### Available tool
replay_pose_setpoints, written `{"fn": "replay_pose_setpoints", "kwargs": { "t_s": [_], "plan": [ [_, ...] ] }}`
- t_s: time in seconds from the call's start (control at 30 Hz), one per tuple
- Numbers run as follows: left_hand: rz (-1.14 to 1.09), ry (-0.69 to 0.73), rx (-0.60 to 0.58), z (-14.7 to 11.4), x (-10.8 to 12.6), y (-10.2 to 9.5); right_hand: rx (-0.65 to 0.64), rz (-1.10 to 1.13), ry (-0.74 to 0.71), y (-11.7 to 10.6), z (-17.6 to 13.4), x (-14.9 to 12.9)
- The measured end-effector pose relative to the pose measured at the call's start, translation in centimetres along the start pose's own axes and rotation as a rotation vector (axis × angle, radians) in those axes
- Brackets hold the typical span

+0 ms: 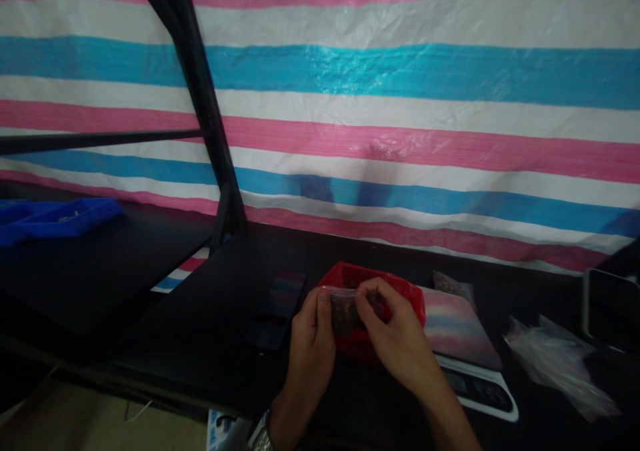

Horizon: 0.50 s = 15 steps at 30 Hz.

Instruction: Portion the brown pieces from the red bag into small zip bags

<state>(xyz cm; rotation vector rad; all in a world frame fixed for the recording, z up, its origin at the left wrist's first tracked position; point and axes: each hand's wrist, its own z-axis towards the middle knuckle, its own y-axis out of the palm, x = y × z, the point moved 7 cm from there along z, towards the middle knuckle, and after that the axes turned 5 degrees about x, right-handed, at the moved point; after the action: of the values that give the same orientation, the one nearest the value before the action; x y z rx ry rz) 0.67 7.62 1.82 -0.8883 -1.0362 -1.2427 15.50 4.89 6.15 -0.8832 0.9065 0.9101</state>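
Between my two hands is a small clear zip bag (343, 312) with dark brown contents too blurred to name. My left hand (314, 334) pinches the bag's top left corner. At the other end of its top edge, my right hand (395, 328) grips with thumb and forefinger. Just behind and below the bag is a red plastic container (345, 272), partly hidden by my hands. To its right lies a digital scale (463, 328) with a shiny plate and a dark button panel.
A phone (275, 311) lies left of the red container. Behind the scale is another filled bag (453, 286). Several flat clear bags (560, 364) are piled at right, near a dark device with a pale frame (610, 308). Blue trays (70, 218) stand far left, beyond a black post (205, 118).
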Motion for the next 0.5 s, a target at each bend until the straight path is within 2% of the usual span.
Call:
{"fn": "replay_pose_setpoints", "kwargs": {
  "t_s": [0.3, 0.5],
  "plan": [
    [-0.008, -0.001, -0.012, 0.0, -0.5, 0.4, 0.001, -0.049, 0.034, 0.1, 0.0, 0.9],
    [-0.045, -0.027, -0.053, -0.2, -0.9, 0.7, -0.041, -0.049, 0.006, 0.5, -0.3, 1.1]
  ]
}}
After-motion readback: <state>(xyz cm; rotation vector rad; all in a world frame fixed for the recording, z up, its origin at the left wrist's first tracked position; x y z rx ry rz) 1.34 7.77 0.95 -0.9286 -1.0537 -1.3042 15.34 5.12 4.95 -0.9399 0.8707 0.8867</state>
